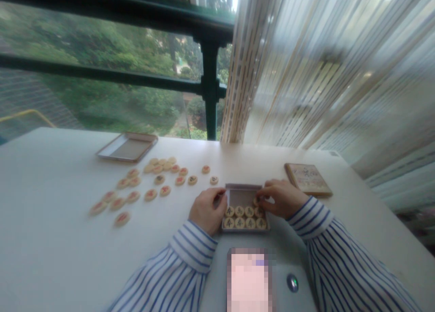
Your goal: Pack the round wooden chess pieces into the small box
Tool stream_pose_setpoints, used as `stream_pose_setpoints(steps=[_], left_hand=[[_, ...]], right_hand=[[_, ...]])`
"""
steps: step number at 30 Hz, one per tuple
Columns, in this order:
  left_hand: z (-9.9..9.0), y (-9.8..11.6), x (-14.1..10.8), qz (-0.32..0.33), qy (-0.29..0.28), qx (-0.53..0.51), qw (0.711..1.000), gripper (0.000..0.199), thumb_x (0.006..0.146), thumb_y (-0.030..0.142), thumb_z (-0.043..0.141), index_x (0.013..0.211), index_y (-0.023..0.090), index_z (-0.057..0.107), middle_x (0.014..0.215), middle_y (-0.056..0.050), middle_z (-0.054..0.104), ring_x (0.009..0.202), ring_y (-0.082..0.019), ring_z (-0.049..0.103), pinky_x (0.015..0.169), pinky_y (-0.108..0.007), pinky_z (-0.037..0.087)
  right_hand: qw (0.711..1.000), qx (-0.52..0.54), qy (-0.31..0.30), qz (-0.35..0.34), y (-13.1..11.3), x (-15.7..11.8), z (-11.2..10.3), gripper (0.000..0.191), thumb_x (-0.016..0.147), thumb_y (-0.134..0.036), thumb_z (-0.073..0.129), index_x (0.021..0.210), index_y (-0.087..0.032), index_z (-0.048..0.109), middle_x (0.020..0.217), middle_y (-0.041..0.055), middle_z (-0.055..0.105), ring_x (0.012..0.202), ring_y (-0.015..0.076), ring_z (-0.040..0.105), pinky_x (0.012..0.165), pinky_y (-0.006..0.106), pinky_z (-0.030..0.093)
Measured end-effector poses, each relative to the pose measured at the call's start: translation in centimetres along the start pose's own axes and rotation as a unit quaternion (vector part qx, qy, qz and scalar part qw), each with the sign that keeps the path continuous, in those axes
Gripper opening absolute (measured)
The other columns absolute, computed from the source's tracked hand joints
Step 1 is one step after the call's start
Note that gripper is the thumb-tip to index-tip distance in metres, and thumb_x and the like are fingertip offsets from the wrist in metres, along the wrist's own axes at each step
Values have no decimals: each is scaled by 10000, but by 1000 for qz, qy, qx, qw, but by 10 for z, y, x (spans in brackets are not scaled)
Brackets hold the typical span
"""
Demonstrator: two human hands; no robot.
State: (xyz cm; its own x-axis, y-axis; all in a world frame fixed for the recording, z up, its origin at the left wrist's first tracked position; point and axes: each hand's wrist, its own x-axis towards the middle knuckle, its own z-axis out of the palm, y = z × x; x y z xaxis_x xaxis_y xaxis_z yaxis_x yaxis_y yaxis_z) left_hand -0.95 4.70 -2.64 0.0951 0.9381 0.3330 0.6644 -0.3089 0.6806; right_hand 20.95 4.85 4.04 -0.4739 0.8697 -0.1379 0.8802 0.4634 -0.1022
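Note:
An open box (244, 231) holds two rows of round wooden pieces with black characters in its near part; the far part shows its bare bottom. My left hand (209, 210) is closed at the box's left edge, thumb and fingers pressed together; what it holds, if anything, is hidden. At the right side of the box my right hand (282, 199) pinches a round piece (256, 202) just beyond the second row. Loose pieces with red characters (151, 194) lie spread to the left, with a few black ones (192, 180) among them.
An empty lid or tray (129, 147) lies at the back left. A printed box (308, 180) is at the right. Near the front are a phone with a blurred screen (249, 280) and a small dark oval object (292, 283). Behind the table are a railing (210, 76) and a curtain (282, 76).

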Motion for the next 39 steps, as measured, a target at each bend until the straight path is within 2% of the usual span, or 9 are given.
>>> stream_pose_setpoints(steps=[11,16,20,24,28,39], left_hand=[[0,0,0,3,-4,1,1000,242,748,317,488,898,182,621,844,-40,662,776,-168,597,742,-308,471],[0,0,0,4,-1,-1,1000,240,741,315,495,895,180,620,841,-43,661,778,-169,597,735,-303,474],[-1,0,0,1,-3,-2,1000,248,750,327,488,902,182,619,838,-40,660,762,-165,595,735,-306,474],[-1,0,0,-3,-2,-2,1000,249,746,323,495,901,174,620,830,-43,663,761,-168,597,732,-311,477],[0,0,0,-2,2,-1,1000,248,743,316,499,903,170,620,832,-45,663,758,-167,599,724,-307,480],[-1,2,0,-8,3,-8,1000,233,746,296,496,891,167,624,837,-47,666,761,-167,600,725,-306,481]], right_hand=[[1000,-1,1,-3,0,0,-1,228,775,-306,486,933,-265,645,811,33,609,806,168,524,722,288,336],[1000,9,25,1,2,-1,-1,224,766,-314,500,929,-239,634,808,30,626,785,164,538,718,283,347],[997,26,48,55,5,-1,1,244,789,-310,464,979,-226,591,773,17,647,737,155,573,670,260,363],[993,41,36,107,4,1,6,346,808,-314,432,1131,-206,491,739,20,666,713,162,604,629,251,369],[994,47,17,96,2,2,9,416,805,-301,429,1204,-182,430,766,38,675,732,169,611,617,246,368],[994,61,13,85,3,3,11,422,796,-272,440,1206,-173,426,743,33,671,678,147,601,582,227,353]])
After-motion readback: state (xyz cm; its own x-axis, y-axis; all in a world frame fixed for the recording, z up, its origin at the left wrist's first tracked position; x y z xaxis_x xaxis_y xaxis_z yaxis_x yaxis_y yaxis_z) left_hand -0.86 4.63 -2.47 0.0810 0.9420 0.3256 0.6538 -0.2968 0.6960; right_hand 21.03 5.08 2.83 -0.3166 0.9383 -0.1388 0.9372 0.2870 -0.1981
